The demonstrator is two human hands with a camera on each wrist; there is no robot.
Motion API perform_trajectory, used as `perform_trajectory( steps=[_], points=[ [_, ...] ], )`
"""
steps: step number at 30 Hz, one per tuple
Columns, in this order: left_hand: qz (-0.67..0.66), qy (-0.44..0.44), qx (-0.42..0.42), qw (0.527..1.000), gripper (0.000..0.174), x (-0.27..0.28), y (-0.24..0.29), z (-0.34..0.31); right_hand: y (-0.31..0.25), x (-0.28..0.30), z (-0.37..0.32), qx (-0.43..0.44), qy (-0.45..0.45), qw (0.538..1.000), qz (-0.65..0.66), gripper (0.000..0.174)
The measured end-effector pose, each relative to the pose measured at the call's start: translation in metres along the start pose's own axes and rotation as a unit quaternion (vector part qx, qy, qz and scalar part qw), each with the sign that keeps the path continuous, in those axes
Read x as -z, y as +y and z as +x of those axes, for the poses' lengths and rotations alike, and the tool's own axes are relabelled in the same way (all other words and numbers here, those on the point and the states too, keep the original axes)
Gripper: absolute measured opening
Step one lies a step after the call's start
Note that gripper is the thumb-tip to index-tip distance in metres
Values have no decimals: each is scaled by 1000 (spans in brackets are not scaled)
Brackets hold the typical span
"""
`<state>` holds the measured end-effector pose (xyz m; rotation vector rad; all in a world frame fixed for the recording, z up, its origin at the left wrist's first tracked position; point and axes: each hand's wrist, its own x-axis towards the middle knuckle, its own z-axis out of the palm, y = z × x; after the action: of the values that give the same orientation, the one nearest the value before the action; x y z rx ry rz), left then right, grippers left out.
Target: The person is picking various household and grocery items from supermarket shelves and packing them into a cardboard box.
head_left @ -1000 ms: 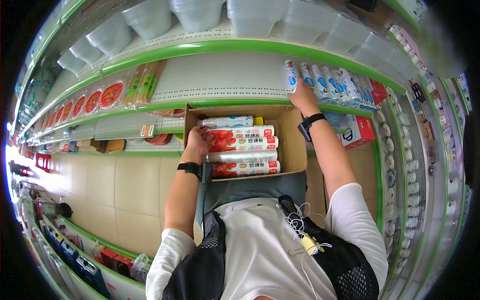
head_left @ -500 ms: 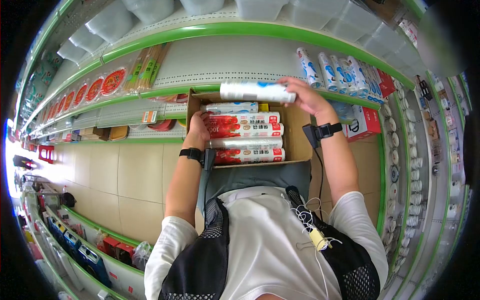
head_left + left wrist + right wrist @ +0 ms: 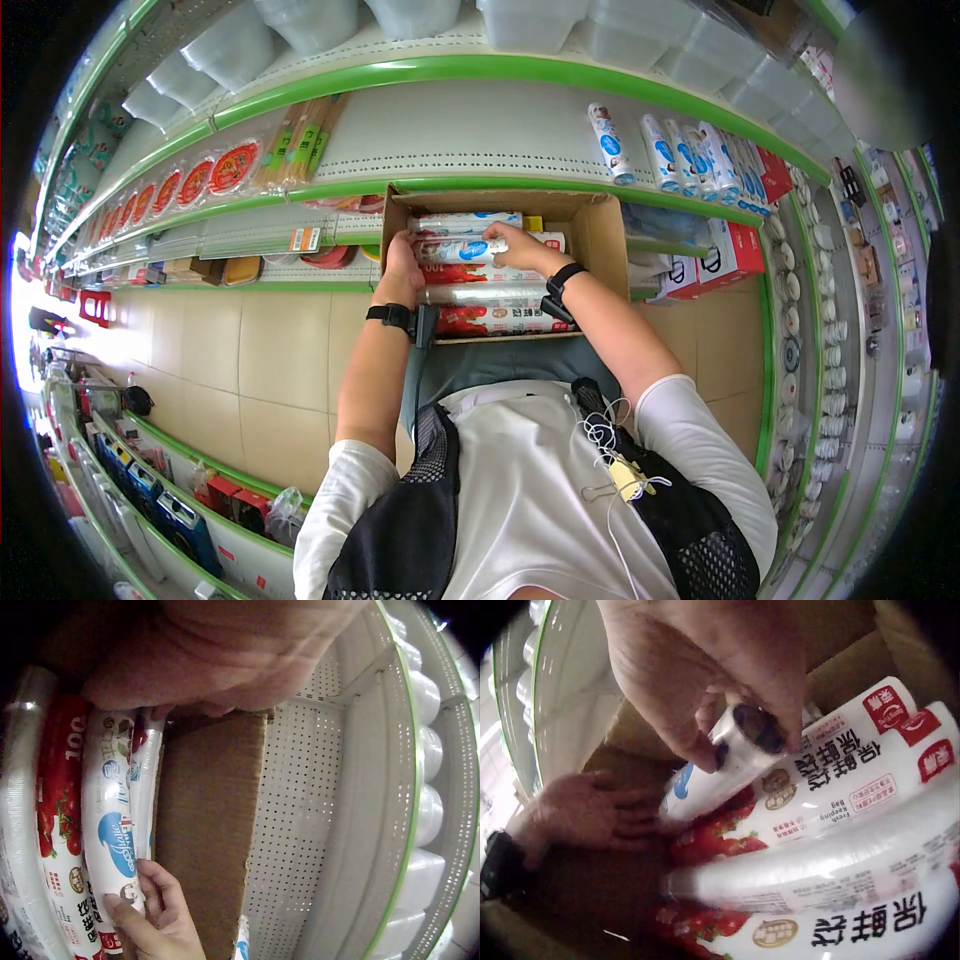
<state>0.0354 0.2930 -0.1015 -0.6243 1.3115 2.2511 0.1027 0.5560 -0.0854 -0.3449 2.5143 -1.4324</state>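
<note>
My right hand [image 3: 524, 247] holds a white-and-blue wrapped plastic roll [image 3: 455, 251] near its right end, thumb and fingers pinching it. In the left wrist view this roll [image 3: 112, 810] lies along a red-and-white roll of fresh-keeping bags [image 3: 64, 795] inside the cardboard box [image 3: 607, 235]. Its hollow end faces the right wrist camera. My left hand [image 3: 401, 265] is at the box's left side; in the right wrist view its fingers [image 3: 634, 817] stretch out toward the rolls' left ends. A clear roll [image 3: 480, 294] and another red-and-white roll [image 3: 490, 320] lie nearer my body.
On the shelf behind the box, one white-and-blue roll [image 3: 610, 145] stands apart from several more [image 3: 700, 160]. Skewer packs [image 3: 300, 140] and red round packages [image 3: 235, 168] are at left. Green shelf edges [image 3: 350, 187] run just behind the box. A red carton [image 3: 735, 258] sits lower right.
My right hand has left the shelf rolls and carried one white-and-blue roll leftward and down into the box. My left hand has stayed at the box's left side.
</note>
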Motion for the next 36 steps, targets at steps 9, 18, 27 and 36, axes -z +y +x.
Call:
perform_trajectory(
  steps=[9,18,27,36],
  points=[
    [-31,-64,-39,997,29,-20,14,-33,-23,4,7,62,84,978,-179,29],
    [-56,-160,72,983,24,-13,11,-28,-85,168,-5,28,502,812,-296,32],
    [73,-67,160,982,28,-15,9,-31,-8,220,-41,-218,362,879,-220,68],
    [112,-21,208,972,46,-28,16,-48,-128,181,-111,-56,74,962,256,43]
  ],
)
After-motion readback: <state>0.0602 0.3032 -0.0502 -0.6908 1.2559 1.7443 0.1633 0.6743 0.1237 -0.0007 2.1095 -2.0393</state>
